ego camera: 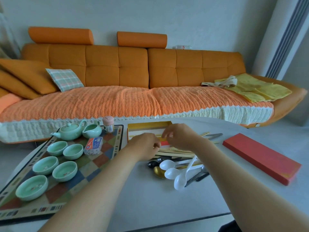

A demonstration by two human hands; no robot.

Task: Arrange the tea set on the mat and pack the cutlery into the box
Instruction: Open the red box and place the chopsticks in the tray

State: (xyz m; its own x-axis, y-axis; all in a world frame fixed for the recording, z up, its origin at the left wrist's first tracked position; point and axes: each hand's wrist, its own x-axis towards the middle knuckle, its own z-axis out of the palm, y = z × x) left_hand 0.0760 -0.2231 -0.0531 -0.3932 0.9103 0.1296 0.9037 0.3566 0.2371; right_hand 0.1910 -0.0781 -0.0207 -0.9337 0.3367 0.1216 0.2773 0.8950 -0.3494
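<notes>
Sweeping from 9 o'clock: spread there, a chequered mat (107, 158), already carrying a teapot (69, 130), a pitcher (92, 130) and 5 cups (45, 165), all pale green glazed ware. Probably hard, slick and easily chipped, so best lifted 1 at a time, teapot by the handle with the lid steadied, cups by the rim. Sharing the mat: a small plastic case (93, 145) and a pink-capped jar (108, 126).

Toward 12 o'clock on the table (167, 206): an open box (147, 125), yellow inside, seemingly light card, easy to nudge, worth bracing. Poised over its near edge, left hand (143, 145) and right hand (178, 136), fingers of both curled close above a red and yellow strip (164, 143); cannot tell whether pinching anything. Beneath them, loose chopsticks (173, 152): light, stiff, prone to rolling, best gathered as a bundle near mid-length.

At 5 o'clock from the hands, spoons (168, 164): 3 white plastic, 1 black, 1 gold. Light and smooth, best taken by the handles. Out at 3 o'clock, a red lid (260, 158), lying flat, well apart from the box.
</notes>
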